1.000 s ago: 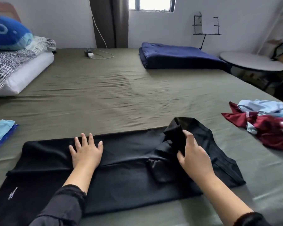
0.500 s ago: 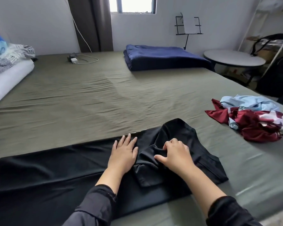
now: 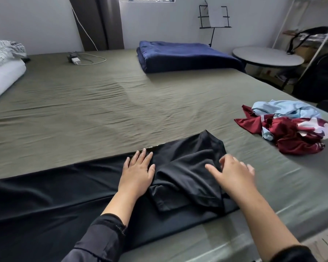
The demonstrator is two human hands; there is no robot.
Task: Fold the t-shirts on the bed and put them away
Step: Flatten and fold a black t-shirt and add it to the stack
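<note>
The long black t-shirt lies along the olive-green bed sheet's near edge. The left hand presses flat on it, grasping nothing; the right hand hovers with fingers spread over the bunched sleeve, which may spring back unpinned. A crumpled maroon-and-blue clothes pile sits near the right edge, a folded navy blanket at the far edge.

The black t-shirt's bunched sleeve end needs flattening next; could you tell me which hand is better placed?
Probably the right hand: it hovers open over the bunched folds of the black t-shirt, while the left hand lies flat, pinning the shirt's middle.
</note>
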